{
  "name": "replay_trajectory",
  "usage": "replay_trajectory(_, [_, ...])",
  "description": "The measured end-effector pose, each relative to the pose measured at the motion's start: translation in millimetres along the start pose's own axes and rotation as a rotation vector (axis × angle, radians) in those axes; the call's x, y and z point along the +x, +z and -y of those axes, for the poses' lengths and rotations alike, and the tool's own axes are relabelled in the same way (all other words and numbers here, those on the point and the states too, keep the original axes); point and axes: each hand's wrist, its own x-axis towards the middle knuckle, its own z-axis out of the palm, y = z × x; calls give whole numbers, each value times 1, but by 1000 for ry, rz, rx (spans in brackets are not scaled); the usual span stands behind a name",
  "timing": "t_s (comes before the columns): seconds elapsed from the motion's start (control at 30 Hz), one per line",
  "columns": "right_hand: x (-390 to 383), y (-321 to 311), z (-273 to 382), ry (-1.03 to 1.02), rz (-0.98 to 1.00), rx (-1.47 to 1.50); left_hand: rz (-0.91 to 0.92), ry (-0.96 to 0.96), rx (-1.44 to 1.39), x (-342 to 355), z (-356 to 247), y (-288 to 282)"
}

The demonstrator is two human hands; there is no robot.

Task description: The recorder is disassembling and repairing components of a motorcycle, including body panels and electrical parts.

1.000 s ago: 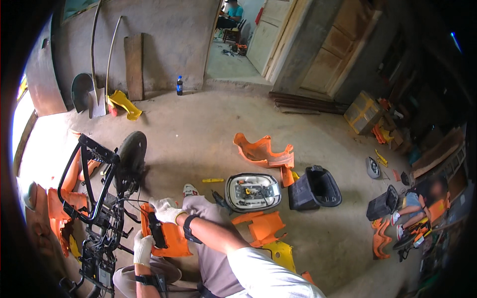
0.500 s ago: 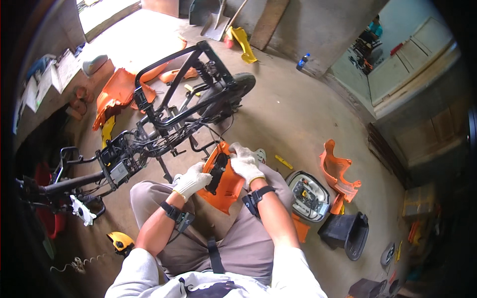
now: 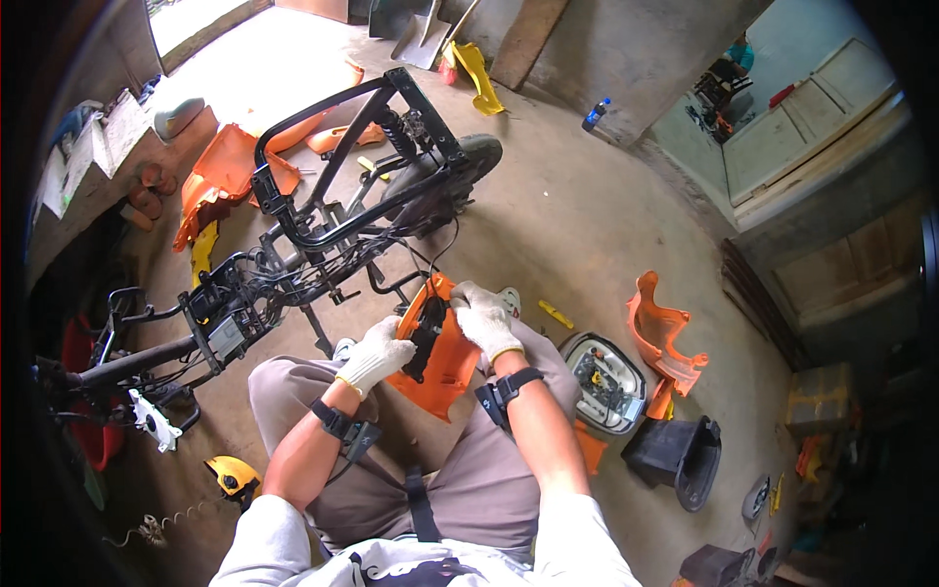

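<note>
Both gloved hands grasp an orange fairing panel (image 3: 445,352) resting on the lap; the left hand (image 3: 377,354) grips its left edge, the right hand (image 3: 484,315) its upper end. Its long axis runs away from the person toward the stripped scooter frame (image 3: 333,210); a black part on the panel, possibly a latch, lies between the hands, nearer the left.

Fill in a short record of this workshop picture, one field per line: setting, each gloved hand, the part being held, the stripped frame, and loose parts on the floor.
setting: concrete workshop floor
left hand: gloved, grips the panel's left edge
right hand: gloved, grips the panel's top right
held part: orange body panel, over the knees
frame: stripped black scooter frame, ahead to the left
loose parts: headlight unit, orange fairing, black tub, to the right
</note>
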Motion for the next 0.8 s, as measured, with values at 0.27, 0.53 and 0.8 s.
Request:
replay_trajectory(0.27, [10,17,-3,-4,-46,-198,-2,10,-112,15,20,10])
replay_trajectory(0.53, [10,16,12,-14,-42,-283,-3,123,-158,28,33,14])
replay_trajectory(0.8, [3,15,19,-25,-184,-384,32,157,-239,33,37,15])
